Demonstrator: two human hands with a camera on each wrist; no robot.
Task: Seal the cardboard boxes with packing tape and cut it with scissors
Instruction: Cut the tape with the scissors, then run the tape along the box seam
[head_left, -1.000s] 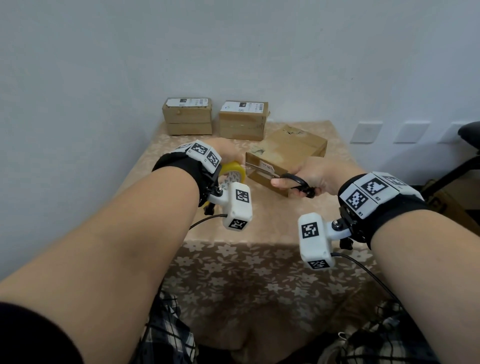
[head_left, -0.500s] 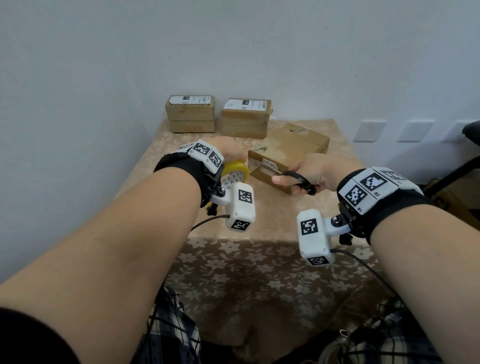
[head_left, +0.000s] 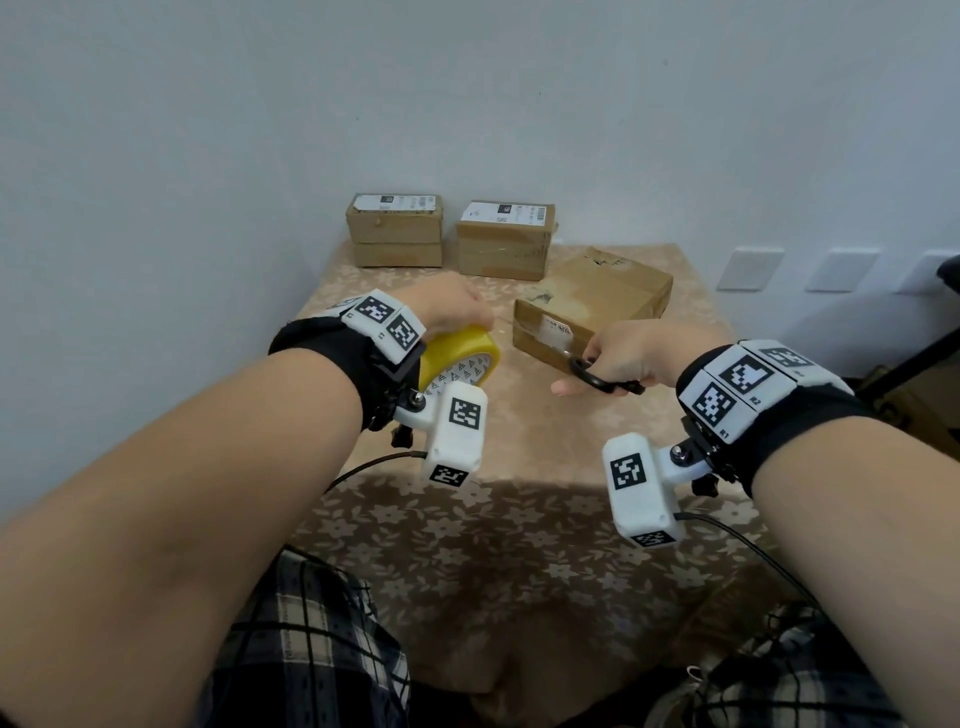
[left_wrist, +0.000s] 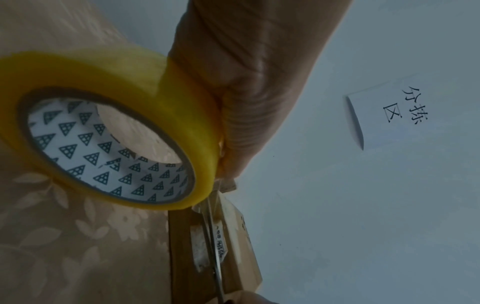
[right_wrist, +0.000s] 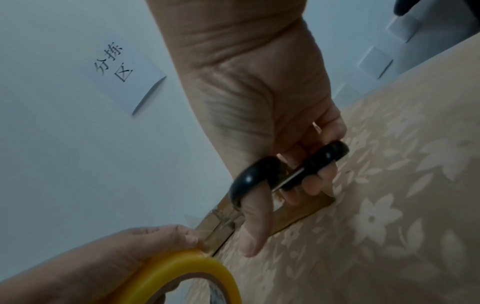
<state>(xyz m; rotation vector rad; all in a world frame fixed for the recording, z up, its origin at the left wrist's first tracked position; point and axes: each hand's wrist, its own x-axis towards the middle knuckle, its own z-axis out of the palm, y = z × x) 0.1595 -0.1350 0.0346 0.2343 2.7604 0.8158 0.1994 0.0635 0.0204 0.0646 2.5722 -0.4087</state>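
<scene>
The left hand (head_left: 457, 306) holds the tape roll (head_left: 460, 356) left of the box (head_left: 587, 306) mid-desk. The right hand's (head_left: 639, 353) fingers grip the scissors (head_left: 597, 376), blades pointing left across the box's near side toward the roll.

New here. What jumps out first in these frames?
The bright yellow tape roll gripped in the left hand, held above the floral tablecloth. Just right of it, the right hand holds black-handled scissors against the near end of the closest cardboard box. Behind, two more cardboard stacks stand against the wall.
</scene>
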